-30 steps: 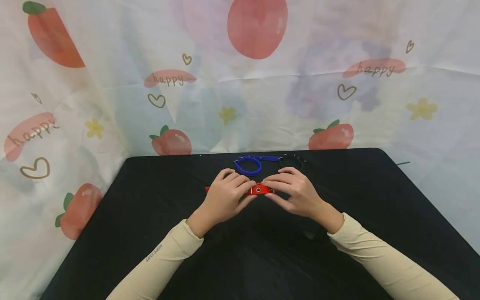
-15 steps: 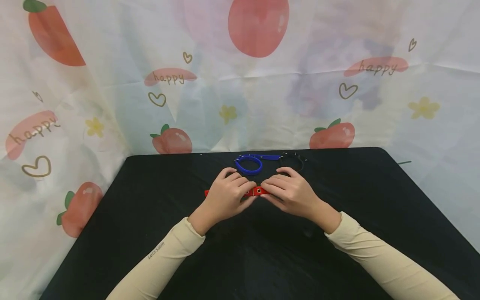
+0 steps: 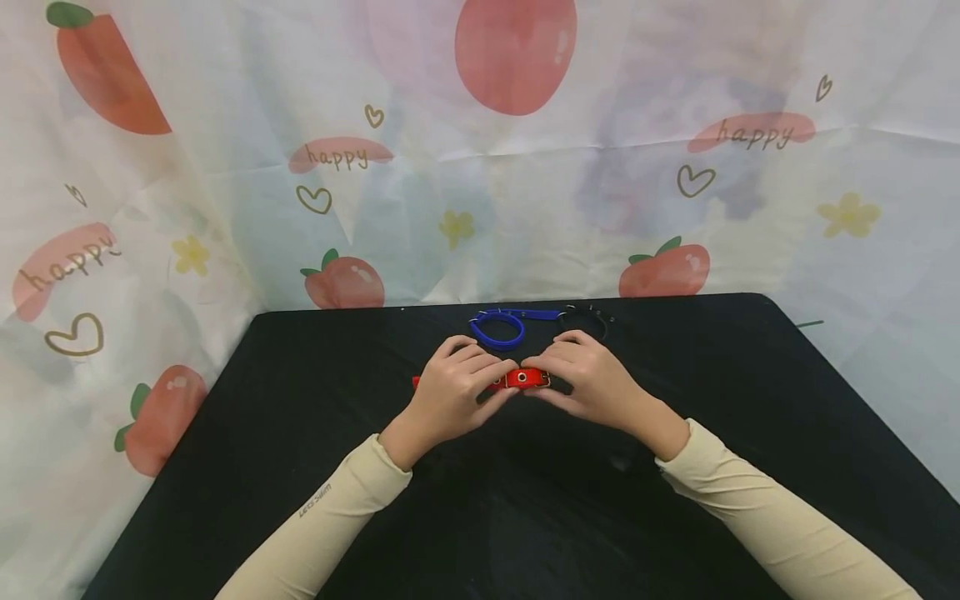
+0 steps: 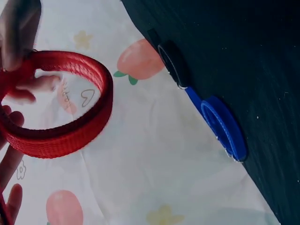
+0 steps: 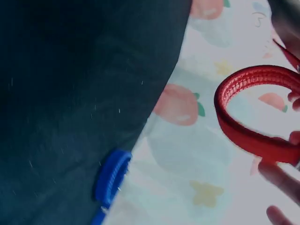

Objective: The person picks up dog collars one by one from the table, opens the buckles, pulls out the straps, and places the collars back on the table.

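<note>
Between my hands is a red collar (image 3: 522, 378) with metal eyelets and a buckle. My left hand (image 3: 453, 392) grips its strap, and the free strap end pokes out past that hand's far side. With fingers and thumb near the buckle, my right hand (image 3: 592, 379) pinches the other part. The left wrist view shows the red collar (image 4: 89, 131) bent into a round loop with a ribbed inner face. In the right wrist view the collar's loop (image 5: 253, 143) hangs beside the fingertips. Each hand hides part of the strap.
Beyond my hands, near the far table edge, lie a blue collar (image 4: 229, 131) and a black collar (image 4: 174, 63), both looped, the blue strap reaching the black one. A black cloth (image 3: 300, 392) covers the table. A printed curtain (image 3: 525, 208) stands behind it.
My right hand moved left over the buckle end half a second ago, then shifted back right, so the buckle shows again. The left hand has barely moved and still grips the red collar.
</note>
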A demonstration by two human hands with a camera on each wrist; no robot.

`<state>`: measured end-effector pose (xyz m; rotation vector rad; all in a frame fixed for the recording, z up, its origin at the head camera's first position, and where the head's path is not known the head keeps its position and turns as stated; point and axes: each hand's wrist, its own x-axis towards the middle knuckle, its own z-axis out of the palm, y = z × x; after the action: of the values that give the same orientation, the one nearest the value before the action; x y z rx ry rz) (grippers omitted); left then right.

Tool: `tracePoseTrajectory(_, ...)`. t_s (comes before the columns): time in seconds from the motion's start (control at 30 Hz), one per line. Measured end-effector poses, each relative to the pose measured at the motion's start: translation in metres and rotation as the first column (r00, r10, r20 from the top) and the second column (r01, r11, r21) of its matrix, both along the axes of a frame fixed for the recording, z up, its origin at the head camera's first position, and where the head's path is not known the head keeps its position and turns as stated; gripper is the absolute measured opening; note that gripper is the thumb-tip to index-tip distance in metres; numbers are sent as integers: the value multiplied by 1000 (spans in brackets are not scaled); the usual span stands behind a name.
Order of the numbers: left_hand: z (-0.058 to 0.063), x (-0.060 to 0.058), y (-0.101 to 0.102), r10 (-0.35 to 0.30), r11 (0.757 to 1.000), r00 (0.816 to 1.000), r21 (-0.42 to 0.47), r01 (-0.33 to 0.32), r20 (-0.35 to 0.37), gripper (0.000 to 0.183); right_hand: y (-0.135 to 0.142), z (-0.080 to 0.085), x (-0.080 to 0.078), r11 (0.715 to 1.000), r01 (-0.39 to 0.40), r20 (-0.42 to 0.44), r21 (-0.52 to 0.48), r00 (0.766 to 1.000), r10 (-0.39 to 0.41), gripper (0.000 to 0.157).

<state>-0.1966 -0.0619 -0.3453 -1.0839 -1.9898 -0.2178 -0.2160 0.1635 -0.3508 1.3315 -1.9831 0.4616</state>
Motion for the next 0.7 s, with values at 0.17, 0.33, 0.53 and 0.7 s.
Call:
tracePoseTrajectory(0.17,-2,0,-3,33,999,998,-6,-33,57,26,2,-3,-1,994,-74,92,-78,992,81,38)
tracePoseTrajectory(0.33,-5,1,-1,31,999,996,-14,-30,85,22,0,-5,0,994,-80,53,-70,995,84,41)
tracePoseTrajectory(0.53,-3,0,1,2,999,995,-39,2,96,18,-3,-6,0,996,-73,12,-50,997,74,41)
tracePoseTrajectory(0.7,-3,0,0,-19,998,999,-64,22,45,19,-3,-4,0,997,-74,-5,-3,997,74,23)
